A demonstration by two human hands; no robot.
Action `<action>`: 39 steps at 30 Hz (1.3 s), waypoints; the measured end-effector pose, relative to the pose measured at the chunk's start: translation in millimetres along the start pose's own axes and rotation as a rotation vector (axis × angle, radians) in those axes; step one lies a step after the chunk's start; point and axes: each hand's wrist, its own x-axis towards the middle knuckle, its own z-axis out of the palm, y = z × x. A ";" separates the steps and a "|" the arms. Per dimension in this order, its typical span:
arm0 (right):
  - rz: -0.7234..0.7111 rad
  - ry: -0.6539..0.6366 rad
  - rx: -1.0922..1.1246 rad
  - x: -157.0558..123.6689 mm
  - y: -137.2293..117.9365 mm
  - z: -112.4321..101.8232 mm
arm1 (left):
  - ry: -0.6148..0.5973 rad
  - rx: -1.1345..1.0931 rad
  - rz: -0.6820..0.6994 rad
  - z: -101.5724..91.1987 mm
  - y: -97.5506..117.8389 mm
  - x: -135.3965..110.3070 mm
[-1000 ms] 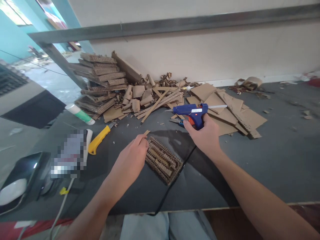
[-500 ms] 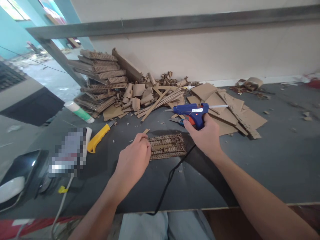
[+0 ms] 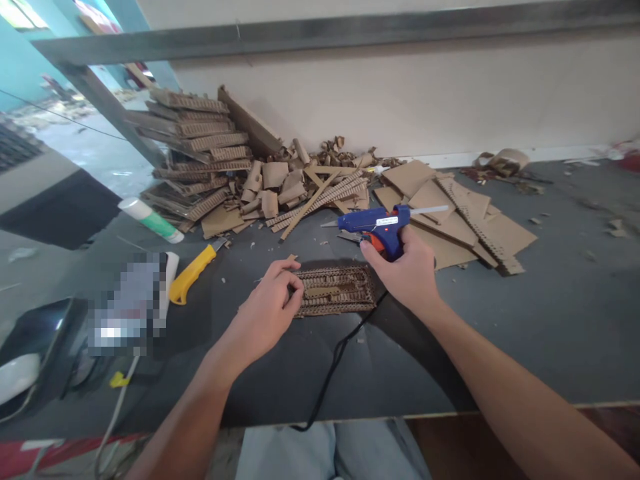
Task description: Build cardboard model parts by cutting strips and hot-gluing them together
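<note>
Surface: dark grey table (image 3: 525, 333) against a pale wall (image 3: 400, 100), littered with cardboard offcuts.
Right grip: right hand (image 3: 407, 270) clenched round the handle of a blue glue gun (image 3: 380, 223), forefinger at the orange trigger; a glue stick (image 3: 430, 210) pokes out of its back end.
Left grip: left hand (image 3: 270, 307) curled, fingertips against the left end of a cardboard grid (image 3: 335, 290); whether they pinch it or only press on it, cannot tell.
Grid: lies flat on the table between the two hands, long axis left to right across the view.
Key relation: gun raised just beyond the grid's right end, nozzle pointing to the person's left, roughly parallel to the grid's long axis. The left hand touches the grid; the right hand is just beside its right end, seemingly apart from it.
Cord: black cord (image 3: 330, 367) runs from the gun hand past the grid's right end to the near table edge.
Near left: yellow utility knife (image 3: 193, 273), green and white tube (image 3: 150, 220).
Far side: stacked cardboard strips (image 3: 195, 160) at back left, flat cardboard sheets (image 3: 465, 220) behind the gun, curled scraps along the wall.
</note>
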 end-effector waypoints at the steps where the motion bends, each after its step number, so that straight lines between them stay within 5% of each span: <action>1: 0.001 0.002 0.001 0.1 0.0 -0.2 | 0.002 -0.005 0.000 0.4 -0.2 -0.2; 30: -0.005 -0.007 0.034 -0.5 -1.1 -0.6 | 0.119 0.001 -0.028 9.1 1.4 1.6; 39: 0.001 -0.011 0.031 -0.7 -1.9 -1.3 | 0.048 -0.052 0.016 2.6 -2.8 2.7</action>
